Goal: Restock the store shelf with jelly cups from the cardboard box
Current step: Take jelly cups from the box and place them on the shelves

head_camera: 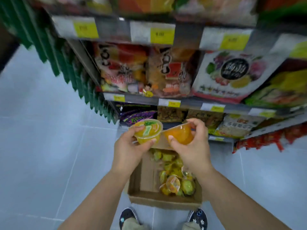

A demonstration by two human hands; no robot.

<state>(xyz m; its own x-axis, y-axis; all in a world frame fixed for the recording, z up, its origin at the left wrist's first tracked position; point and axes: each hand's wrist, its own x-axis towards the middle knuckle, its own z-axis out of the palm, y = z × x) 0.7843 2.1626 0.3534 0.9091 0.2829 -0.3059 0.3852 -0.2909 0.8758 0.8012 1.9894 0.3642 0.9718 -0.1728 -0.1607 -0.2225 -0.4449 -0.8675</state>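
Head view: my left hand (pixel 129 146) has its fingers (pixel 152 141) curled round a yellow jelly cup (pixel 147 130), lid up. My right hand (pixel 191 146) pinches an orange jelly cup (pixel 180 134), tilted, just beside it. Both are above the cardboard box (pixel 164 202) on the floor, which holds more cups (pixel 174 180), in front of the shelf (pixel 182 103).

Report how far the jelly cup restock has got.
Done: the cardboard box is partly bare, so some cups seem gone. In hand: left hand holds a yellow jelly cup, right hand an orange jelly cup. Left: a pile of cups in the box.
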